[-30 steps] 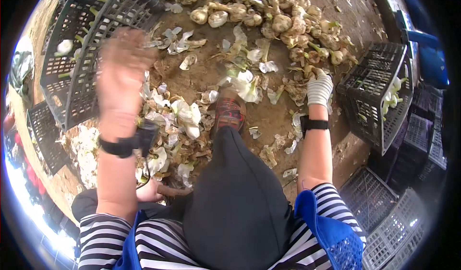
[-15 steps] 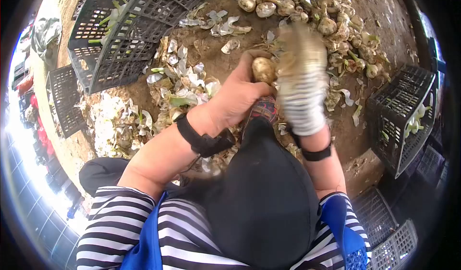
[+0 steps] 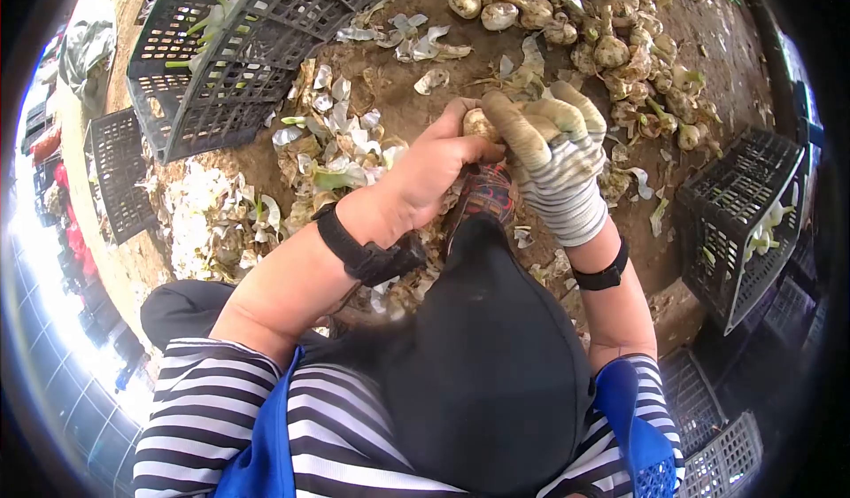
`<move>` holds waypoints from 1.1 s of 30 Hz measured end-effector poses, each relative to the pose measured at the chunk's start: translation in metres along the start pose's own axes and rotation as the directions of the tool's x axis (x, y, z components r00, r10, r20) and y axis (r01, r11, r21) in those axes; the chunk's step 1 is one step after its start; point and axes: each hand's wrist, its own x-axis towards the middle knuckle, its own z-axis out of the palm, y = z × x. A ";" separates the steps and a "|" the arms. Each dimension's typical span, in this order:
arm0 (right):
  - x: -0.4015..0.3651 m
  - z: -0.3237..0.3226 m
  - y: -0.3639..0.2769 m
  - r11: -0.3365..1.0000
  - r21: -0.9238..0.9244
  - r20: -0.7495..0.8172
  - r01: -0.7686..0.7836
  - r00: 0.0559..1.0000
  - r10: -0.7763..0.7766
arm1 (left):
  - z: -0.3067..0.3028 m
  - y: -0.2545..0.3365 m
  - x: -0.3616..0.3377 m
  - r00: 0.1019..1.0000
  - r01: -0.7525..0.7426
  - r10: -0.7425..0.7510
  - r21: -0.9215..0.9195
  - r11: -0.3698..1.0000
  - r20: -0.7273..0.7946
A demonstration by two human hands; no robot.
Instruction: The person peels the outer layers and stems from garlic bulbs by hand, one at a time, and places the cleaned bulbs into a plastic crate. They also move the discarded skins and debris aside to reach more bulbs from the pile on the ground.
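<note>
My bare left hand [image 3: 440, 157] is closed round a pale brown, onion-like bulb [image 3: 479, 125], fingers behind it and thumb in front. My right hand [image 3: 551, 135] wears a dirty whitish knit glove, its fingers curled. Its foremost gloved finger meets the right side of the bulb, and what the curled fingers pinch, if anything, is hidden. Papery skin [image 3: 529, 62] shows just beyond the glove. Both hands are above a patterned shoe [image 3: 487, 193].
A heap of unpeeled bulbs [image 3: 611, 51] lies on the soil at the back right. Peeled skins [image 3: 341, 157] litter the left. Black slatted crates holding green-and-white pieces stand left [image 3: 235, 64] and right [image 3: 739, 223].
My gloved right hand was a blur beside the bulb; now it is sharp, with its fingers curled against the bulb. The left hand keeps its hold, and the bulb is more covered.
</note>
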 end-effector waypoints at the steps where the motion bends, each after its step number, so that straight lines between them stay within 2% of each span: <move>1: -0.001 0.003 -0.001 1.000 -0.014 -0.001 0.003 1.000 -0.003 | -0.001 -0.001 0.001 1.000 -0.011 0.011 0.084 0.996 0.005; 2: -0.004 0.005 -0.001 1.000 -0.013 0.000 0.003 1.000 -0.003 | -0.006 -0.006 0.004 1.000 -0.011 0.010 0.084 0.996 0.005; 3: -0.006 0.007 -0.001 0.999 -0.035 0.042 -0.010 0.999 0.011 | -0.012 -0.010 0.007 0.974 -0.211 0.227 0.478 0.853 0.024; 4: -0.007 0.008 -0.001 0.998 -0.057 0.084 -0.020 0.996 0.025 | -0.016 -0.013 0.009 0.904 -0.346 0.407 0.778 0.525 0.127; 5: -0.005 0.010 -0.002 0.997 -0.064 0.023 -0.039 0.999 0.041 | -0.017 -0.015 0.010 0.904 -0.345 0.409 0.778 0.525 0.125; 7: -0.003 0.007 -0.001 0.997 -0.059 0.028 -0.043 0.999 0.045 | -0.011 -0.007 0.009 0.721 -0.495 0.659 0.825 0.272 0.215; 8: -0.001 0.004 -0.001 0.997 -0.054 0.034 -0.048 0.998 0.050 | -0.013 -0.003 0.009 0.721 -0.495 0.659 0.825 0.273 0.214; 9: 0.001 0.001 -0.002 0.997 -0.053 0.035 -0.047 0.998 0.049 | -0.017 0.004 0.010 0.928 -0.303 0.373 0.609 0.733 0.014; 10: 0.003 -0.001 -0.002 0.998 -0.046 0.007 -0.042 0.999 0.043 | -0.022 0.010 0.012 0.999 0.032 -0.021 0.252 0.967 -0.044; 11: 0.005 -0.003 -0.003 0.999 -0.038 -0.022 -0.036 0.999 0.035 | -0.025 0.014 0.015 0.985 0.171 -0.170 0.074 0.983 -0.012; 12: 0.006 -0.002 0.000 0.999 -0.037 -0.024 -0.031 0.999 0.031 | -0.026 0.014 0.015 0.986 0.166 -0.166 0.073 0.983 -0.013; 14: 0.005 0.000 0.008 0.994 -0.035 -0.070 -0.101 0.993 0.098 | -0.025 0.011 0.016 0.964 0.260 -0.241 -0.218 0.941 0.113; 15: 0.002 0.000 0.008 0.977 -0.007 -0.092 -0.212 0.973 0.210 | -0.023 0.009 0.014 0.967 0.233 -0.185 -0.326 0.916 0.173; 16: 0.006 -0.001 0.001 0.978 -0.012 -0.094 -0.208 0.974 0.206 | -0.015 0.007 0.011 0.967 0.231 -0.180 -0.326 0.917 0.177; 17: 0.013 -0.001 -0.013 0.609 0.640 -0.089 -0.469 0.741 0.665 | -0.003 0.004 0.010 0.998 0.045 -0.031 -0.268 0.962 0.054; 18: 0.017 0.000 -0.021 -0.112 0.941 0.243 -0.320 0.406 0.881 | 0.003 0.001 0.008 0.990 -0.135 0.126 -0.185 0.973 -0.061; 19: 0.011 0.001 -0.018 -0.326 0.921 0.383 -0.212 0.353 0.854 | -0.004 -0.005 0.013 0.977 -0.206 0.204 -0.041 0.978 -0.059; 20: 0.007 0.005 -0.019 -0.325 0.922 0.382 -0.212 0.351 0.855 | -0.004 -0.009 0.013 0.978 -0.204 0.202 -0.041 0.978 -0.058; 22: -0.003 0.012 -0.020 -0.465 0.791 0.599 -0.399 0.346 0.722 | 0.001 -0.017 0.014 0.882 -0.445 0.472 0.313 0.839 -0.010; 23: -0.008 0.017 -0.019 -0.457 0.793 0.602 -0.402 0.408 0.686 | -0.004 -0.025 0.021 0.797 -0.542 0.604 0.473 0.694 0.028; 24: -0.006 0.015 -0.020 -0.457 0.793 0.602 -0.402 0.408 0.686 | -0.002 -0.022 0.018 0.797 -0.542 0.604 0.474 0.694 0.028; 25: -0.003 0.011 -0.022 -0.466 0.803 0.589 -0.371 0.382 0.712 | 0.001 -0.015 0.014 0.890 -0.430 0.453 0.234 0.872 -0.054; 26: 0.000 0.009 -0.023 -0.471 0.814 0.574 -0.339 0.357 0.737 | 0.002 -0.009 0.011 0.957 -0.279 0.276 -0.031 0.960 -0.085; 27: -0.007 0.013 -0.021 -0.412 0.815 0.556 -0.408 0.348 0.755 | -0.005 -0.002 0.012 0.997 -0.071 0.077 -0.236 0.969 0.018; 28: -0.008 0.011 -0.019 -0.413 0.814 0.558 -0.409 0.349 0.753 | -0.014 0.001 0.015 0.997 -0.072 0.077 -0.237 0.969 0.015; 29: -0.007 0.010 -0.018 -0.348 0.815 0.526 -0.464 0.340 0.780 | -0.023 0.002 0.019 0.984 0.078 -0.017 -0.345 0.935 0.175; 30: -0.007 0.009 -0.017 -0.280 0.810 0.491 -0.516 0.333 0.805 | -0.025 0.005 0.020 0.936 0.238 -0.090 -0.421 0.875 0.341; 31: -0.006 0.012 -0.015 -0.276 0.835 0.454 -0.476 0.313 0.834 | -0.008 0.006 0.017 0.992 0.117 -0.104 -0.254 0.960 0.065; 32: -0.007 0.013 -0.014 -0.276 0.835 0.454 -0.476 0.312 0.835 | -0.004 -0.003 0.018 0.992 0.119 -0.105 -0.253 0.960 0.065; 33: -0.008 0.014 -0.013 0.008 0.770 0.318 -0.638 0.395 0.862 | -0.001 -0.011 0.019 0.967 -0.219 0.237 0.171 0.961 -0.093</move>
